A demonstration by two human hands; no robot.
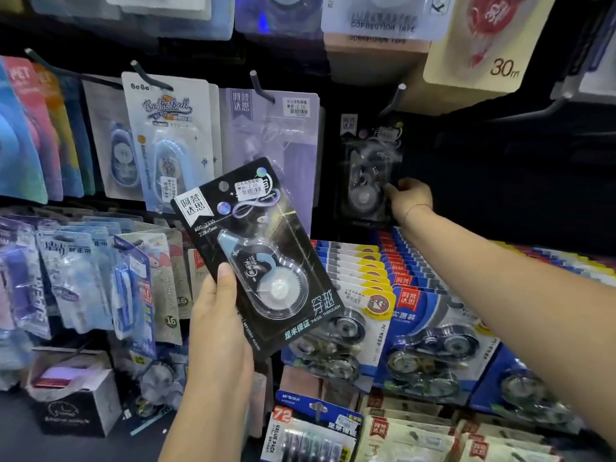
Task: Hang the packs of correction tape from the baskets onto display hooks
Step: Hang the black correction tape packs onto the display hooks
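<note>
The near black pack [260,258] is glossy printed card with a clear, smooth plastic blister that catches the light. The tape case [280,290] inside it is shiny blue and transparent plastic. The hanging black pack [366,175] has the same glossy clear plastic. The hooks [261,87] look like dark matt metal. The box [76,395] is matt cardboard with rough flaps. The beige pack [480,45] is matt paper card.

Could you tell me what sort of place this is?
Most likely a stationery shop: carded correction tape packs hang on display hooks, several bear price stickers, and the left hand holds another black pack.
</note>
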